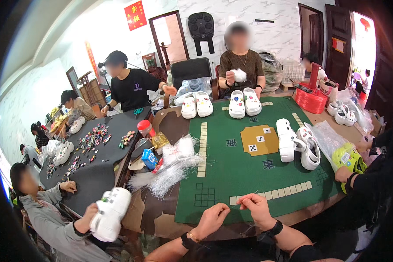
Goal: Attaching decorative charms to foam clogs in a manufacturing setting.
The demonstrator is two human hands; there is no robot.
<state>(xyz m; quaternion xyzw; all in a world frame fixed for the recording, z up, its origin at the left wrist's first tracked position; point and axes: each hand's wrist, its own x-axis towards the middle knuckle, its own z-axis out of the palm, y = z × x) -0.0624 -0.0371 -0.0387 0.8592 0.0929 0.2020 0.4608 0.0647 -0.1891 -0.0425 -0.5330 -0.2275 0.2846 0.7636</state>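
Both of my hands are over the near edge of the green mat, fingertips pinched and a short gap apart. My left hand (211, 222) is closed, with the thumb against the fingers; whatever it holds is too fine to make out. In my right hand (257, 209), also closed, a thin pale strand shows faintly at the fingertips. To the left of my hands lies a loose heap of clear plastic strands (166, 177). The green mat (222, 174) bears printed tiles and dice around a tan centre.
White clogs (244, 103) with charms stand at the far edge; another white pair (286, 140) is at right. Co-workers sit around, one holding a white clog (111, 214) at left. A green clog (349, 159), red twine (310, 99), a blue box (149, 159) and loose charms (96, 137) lie about.
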